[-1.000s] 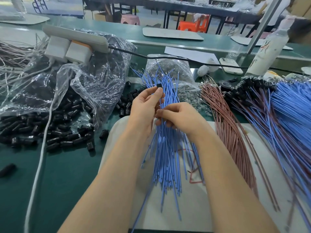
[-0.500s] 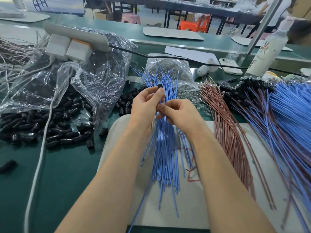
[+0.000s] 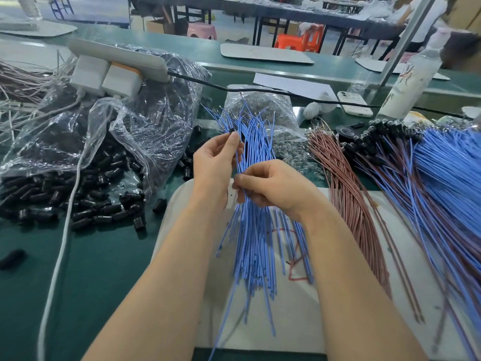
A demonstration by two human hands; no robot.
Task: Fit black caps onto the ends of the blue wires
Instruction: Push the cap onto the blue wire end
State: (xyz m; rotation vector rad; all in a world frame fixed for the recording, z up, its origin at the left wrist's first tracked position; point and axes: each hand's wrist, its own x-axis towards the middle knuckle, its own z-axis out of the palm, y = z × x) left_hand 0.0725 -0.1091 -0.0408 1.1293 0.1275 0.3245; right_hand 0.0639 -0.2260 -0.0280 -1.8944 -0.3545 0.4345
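Little moved since half a second earlier: the left hand (image 3: 216,162) drifted slightly left with its cap, and the right hand (image 3: 278,186) stayed on the bundle. The left hand was raised over the bundle's far half, thumb and forefinger pinched together on one black cap (image 3: 232,131), the other fingers loosely curled behind. The cap sat at the fingertips, just beside the upper ends of the blue wires (image 3: 256,230); could not tell whether a wire end was in it. The right hand was just below and right of the left, fingers curled, thumb and forefinger pinching wire in the bundle; how many strands was hidden by the fingers.

The blue wires lay in a loose fan on the white mat (image 3: 291,324), near ends toward the person, far ends reaching toward a small clear bag (image 3: 260,105). The mat rested on the green table (image 3: 99,282).

Left of the mat, a pile of loose caps (image 3: 78,207) spilled from a big plastic bag (image 3: 145,126). A power strip (image 3: 117,57) with two white chargers (image 3: 104,79) plugged in lay on top of that bag, and a white cable (image 3: 61,251) trailed down across the table. Right of the bundle were reddish-brown wires (image 3: 351,204), then capped wires (image 3: 447,178), blue with black ends. Behind those were a white phone (image 3: 354,104) and a white bottle (image 3: 408,84).
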